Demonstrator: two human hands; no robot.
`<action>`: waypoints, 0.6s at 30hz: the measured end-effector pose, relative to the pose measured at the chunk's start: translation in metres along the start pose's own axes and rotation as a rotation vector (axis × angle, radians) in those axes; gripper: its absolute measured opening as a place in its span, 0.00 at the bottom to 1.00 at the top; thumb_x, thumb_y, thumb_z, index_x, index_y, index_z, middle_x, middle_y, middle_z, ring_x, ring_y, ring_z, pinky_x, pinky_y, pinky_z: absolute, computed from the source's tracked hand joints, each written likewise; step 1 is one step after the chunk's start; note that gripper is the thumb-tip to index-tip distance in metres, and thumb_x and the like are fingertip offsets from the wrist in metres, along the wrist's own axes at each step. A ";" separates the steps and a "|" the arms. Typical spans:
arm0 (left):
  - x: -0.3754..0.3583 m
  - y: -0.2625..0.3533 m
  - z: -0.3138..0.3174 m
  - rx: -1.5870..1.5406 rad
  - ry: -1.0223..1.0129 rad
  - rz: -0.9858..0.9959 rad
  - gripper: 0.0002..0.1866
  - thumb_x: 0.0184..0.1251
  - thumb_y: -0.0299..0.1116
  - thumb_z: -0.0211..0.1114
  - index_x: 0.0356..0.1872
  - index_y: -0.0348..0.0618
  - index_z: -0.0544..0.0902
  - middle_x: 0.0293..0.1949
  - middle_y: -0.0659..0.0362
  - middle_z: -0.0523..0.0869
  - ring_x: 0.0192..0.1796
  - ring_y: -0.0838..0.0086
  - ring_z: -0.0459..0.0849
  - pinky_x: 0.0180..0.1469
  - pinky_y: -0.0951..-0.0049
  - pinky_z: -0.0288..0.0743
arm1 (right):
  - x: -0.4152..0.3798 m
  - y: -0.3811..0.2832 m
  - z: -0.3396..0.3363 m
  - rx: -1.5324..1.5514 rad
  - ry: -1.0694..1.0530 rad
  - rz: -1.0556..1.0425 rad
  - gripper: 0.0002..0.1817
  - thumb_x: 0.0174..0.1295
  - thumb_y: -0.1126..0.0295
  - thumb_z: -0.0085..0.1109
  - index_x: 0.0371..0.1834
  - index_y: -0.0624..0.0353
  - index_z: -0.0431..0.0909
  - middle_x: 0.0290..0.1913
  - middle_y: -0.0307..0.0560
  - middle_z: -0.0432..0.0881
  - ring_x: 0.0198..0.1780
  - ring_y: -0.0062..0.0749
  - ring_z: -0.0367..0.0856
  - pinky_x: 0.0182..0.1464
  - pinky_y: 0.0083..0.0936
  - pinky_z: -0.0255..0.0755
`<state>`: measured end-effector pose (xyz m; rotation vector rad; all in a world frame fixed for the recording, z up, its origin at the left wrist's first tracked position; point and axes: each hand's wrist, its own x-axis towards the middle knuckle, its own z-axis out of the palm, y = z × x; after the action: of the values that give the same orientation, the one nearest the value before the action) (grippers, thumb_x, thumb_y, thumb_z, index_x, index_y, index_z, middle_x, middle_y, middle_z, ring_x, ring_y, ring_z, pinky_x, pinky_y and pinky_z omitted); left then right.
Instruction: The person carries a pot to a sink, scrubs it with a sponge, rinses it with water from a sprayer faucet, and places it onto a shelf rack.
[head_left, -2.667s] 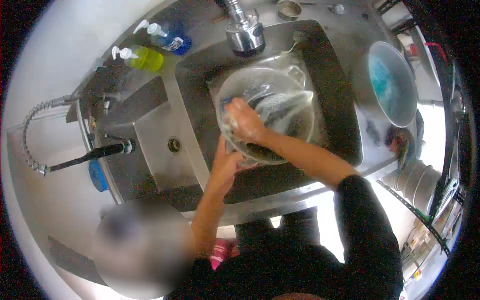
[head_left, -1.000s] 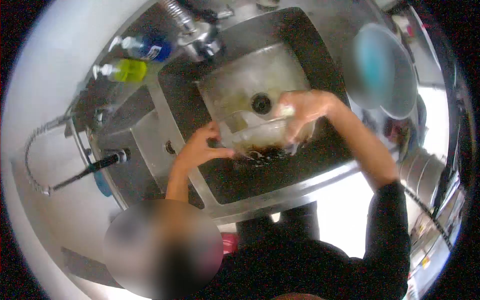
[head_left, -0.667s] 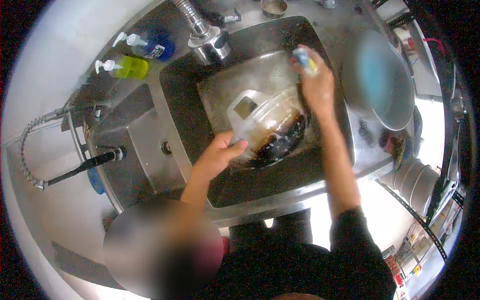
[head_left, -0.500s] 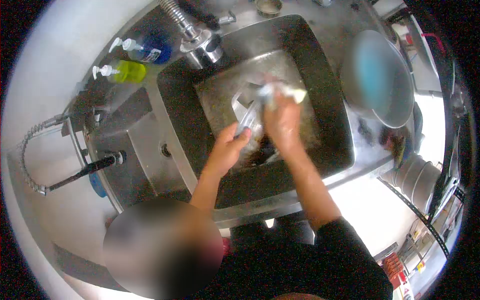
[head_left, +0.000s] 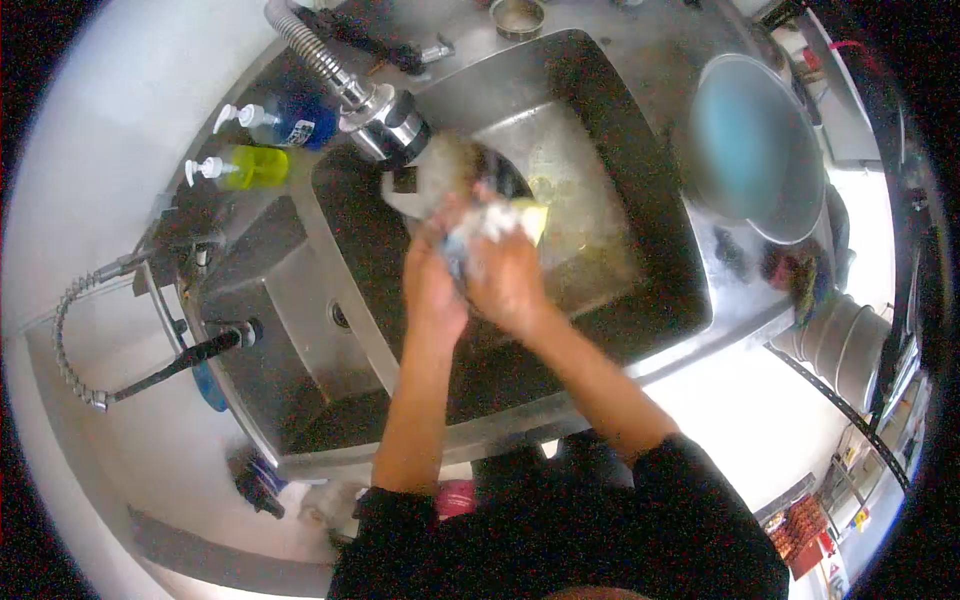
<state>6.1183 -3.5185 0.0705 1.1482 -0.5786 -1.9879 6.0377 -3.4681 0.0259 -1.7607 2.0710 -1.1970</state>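
My left hand (head_left: 435,285) is closed on a long-handled utensil, its handle mostly covered by my fingers. A pale, blurred shape (head_left: 430,180) lies just past the hands, perhaps the utensil's broad end; motion smears it. Pressed close beside the left hand, my right hand (head_left: 507,280) grips a foamy sponge (head_left: 534,220) with a yellow edge. White suds cover its fingers. Both hands are over the deep steel sink (head_left: 640,170), and part of a dark round thing (head_left: 507,175) shows behind them.
A flexible tap with a chrome head (head_left: 385,125) hangs over the sink's upper left. Yellow (head_left: 257,167) and blue (head_left: 312,125) pump bottles stand left of it. A large metal bowl (head_left: 800,170) sits on the right counter, a small bowl (head_left: 518,17) behind. A second basin (head_left: 310,320) lies left.
Both hands have moved left and come together, the utensil shifting left with them. The right hand keeps the sponge. The view has shifted slightly.
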 end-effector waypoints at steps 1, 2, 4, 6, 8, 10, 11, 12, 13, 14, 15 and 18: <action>0.008 -0.005 -0.029 -0.051 -0.019 0.011 0.13 0.69 0.36 0.56 0.50 0.42 0.76 0.44 0.59 0.82 0.45 0.73 0.79 0.50 0.70 0.74 | -0.016 -0.009 -0.002 -0.005 -0.067 0.005 0.17 0.54 0.69 0.54 0.49 0.55 0.78 0.57 0.58 0.73 0.60 0.57 0.69 0.60 0.49 0.64; 0.005 0.008 -0.025 -0.138 -0.023 -0.076 0.16 0.71 0.38 0.54 0.54 0.43 0.73 0.49 0.58 0.80 0.49 0.70 0.78 0.53 0.65 0.73 | -0.028 -0.016 -0.004 -0.010 -0.131 0.006 0.18 0.57 0.70 0.53 0.52 0.53 0.78 0.62 0.49 0.72 0.65 0.52 0.66 0.63 0.47 0.62; 0.007 0.018 -0.032 -0.222 -0.030 -0.139 0.19 0.71 0.41 0.53 0.58 0.43 0.70 0.53 0.57 0.78 0.53 0.65 0.77 0.57 0.60 0.70 | -0.058 0.000 -0.009 -0.071 -0.061 -0.117 0.21 0.60 0.63 0.53 0.58 0.53 0.73 0.65 0.49 0.69 0.67 0.50 0.63 0.67 0.46 0.58; -0.009 0.027 -0.017 -0.195 0.029 -0.101 0.21 0.71 0.43 0.53 0.60 0.42 0.69 0.55 0.56 0.76 0.55 0.62 0.76 0.59 0.58 0.68 | -0.061 0.022 0.005 0.553 0.159 0.419 0.24 0.64 0.59 0.49 0.60 0.58 0.70 0.63 0.51 0.70 0.66 0.43 0.65 0.68 0.38 0.56; -0.031 0.027 -0.014 -0.127 0.070 -0.104 0.22 0.73 0.42 0.50 0.60 0.40 0.68 0.55 0.54 0.76 0.56 0.62 0.75 0.60 0.59 0.68 | -0.050 0.050 -0.003 0.657 0.397 0.730 0.19 0.68 0.64 0.45 0.57 0.59 0.73 0.56 0.51 0.76 0.62 0.38 0.70 0.66 0.31 0.58; -0.049 0.018 -0.027 -0.074 0.058 -0.187 0.21 0.76 0.41 0.43 0.60 0.36 0.68 0.54 0.52 0.77 0.57 0.63 0.75 0.60 0.63 0.69 | -0.036 0.112 -0.005 0.615 0.176 0.817 0.18 0.64 0.64 0.53 0.55 0.59 0.76 0.49 0.52 0.81 0.50 0.34 0.77 0.56 0.29 0.66; -0.057 0.013 -0.035 0.042 -0.067 -0.194 0.21 0.75 0.42 0.46 0.59 0.37 0.69 0.53 0.53 0.78 0.55 0.63 0.76 0.59 0.62 0.70 | -0.018 0.121 -0.017 0.599 0.028 0.873 0.17 0.62 0.65 0.54 0.52 0.59 0.77 0.47 0.53 0.82 0.47 0.35 0.78 0.54 0.31 0.67; -0.055 0.007 -0.035 0.056 -0.071 -0.206 0.21 0.74 0.42 0.47 0.59 0.37 0.69 0.52 0.53 0.78 0.55 0.63 0.77 0.58 0.62 0.71 | -0.001 0.124 -0.028 0.582 -0.123 0.922 0.15 0.61 0.66 0.55 0.49 0.59 0.78 0.45 0.54 0.82 0.44 0.35 0.79 0.52 0.32 0.68; -0.055 0.000 -0.033 0.070 -0.070 -0.215 0.21 0.74 0.43 0.47 0.58 0.38 0.70 0.52 0.54 0.79 0.54 0.64 0.78 0.57 0.62 0.71 | 0.000 0.133 -0.015 0.496 -0.037 0.690 0.15 0.60 0.66 0.55 0.47 0.60 0.78 0.43 0.55 0.82 0.43 0.37 0.79 0.51 0.33 0.69; -0.055 -0.008 -0.034 0.081 -0.065 -0.224 0.21 0.74 0.43 0.48 0.58 0.38 0.70 0.51 0.54 0.79 0.53 0.64 0.78 0.57 0.62 0.72 | -0.004 0.140 0.008 0.410 0.043 0.458 0.14 0.59 0.66 0.55 0.45 0.60 0.79 0.41 0.56 0.83 0.42 0.39 0.80 0.50 0.35 0.70; -0.048 -0.017 -0.038 0.329 -0.093 -0.111 0.22 0.73 0.44 0.50 0.58 0.39 0.70 0.51 0.55 0.80 0.53 0.64 0.79 0.56 0.62 0.72 | 0.009 0.105 -0.012 0.419 -0.042 0.533 0.14 0.58 0.66 0.56 0.44 0.60 0.79 0.40 0.57 0.82 0.41 0.44 0.80 0.49 0.38 0.71; -0.027 -0.025 -0.022 -0.002 -0.016 -0.215 0.22 0.71 0.45 0.51 0.58 0.40 0.71 0.51 0.55 0.80 0.52 0.64 0.79 0.55 0.62 0.72 | 0.007 0.036 -0.028 0.174 -0.071 0.232 0.21 0.55 0.68 0.55 0.54 0.53 0.75 0.51 0.60 0.78 0.48 0.56 0.78 0.50 0.46 0.72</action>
<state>6.1359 -3.4828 0.0569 1.2382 -0.4773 -2.1796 5.9923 -3.4626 0.0235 -1.4224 1.9979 -1.1875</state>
